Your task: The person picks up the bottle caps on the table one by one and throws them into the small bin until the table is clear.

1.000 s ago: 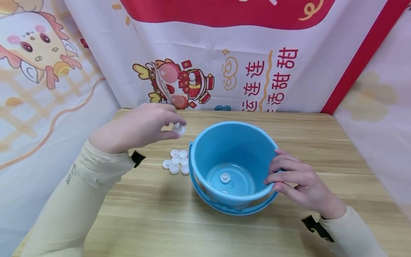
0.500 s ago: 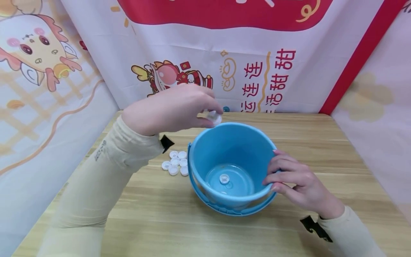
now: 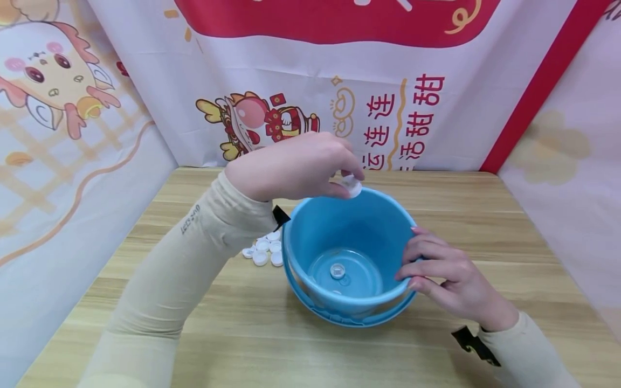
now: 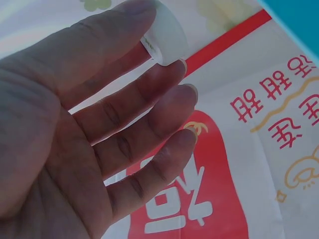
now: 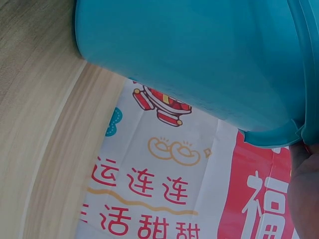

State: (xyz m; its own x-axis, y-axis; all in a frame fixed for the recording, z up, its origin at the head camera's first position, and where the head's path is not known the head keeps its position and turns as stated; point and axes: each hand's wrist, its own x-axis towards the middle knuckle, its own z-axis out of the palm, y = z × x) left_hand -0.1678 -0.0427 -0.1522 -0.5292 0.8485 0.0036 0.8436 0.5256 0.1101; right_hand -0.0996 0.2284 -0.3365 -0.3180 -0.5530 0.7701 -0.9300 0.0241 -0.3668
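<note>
White cap [image 3: 354,187] pinched by left hand [image 3: 303,166], held up near far rim of blue bucket [image 3: 354,229].
Bucket gripped at the side by right hand [image 3: 443,272]; another cap [image 3: 337,271] seen inside; loose caps [image 3: 262,245] grouped beside bucket on surface [image 3: 233,323].

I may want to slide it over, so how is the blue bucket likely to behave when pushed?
The bucket is probably light for its size, since it looks thin-walled and few caps show inside. It seems fairly stiff: the rim looks round with the right hand gripping it. Pushed high up, it might tip, being deep.
</note>
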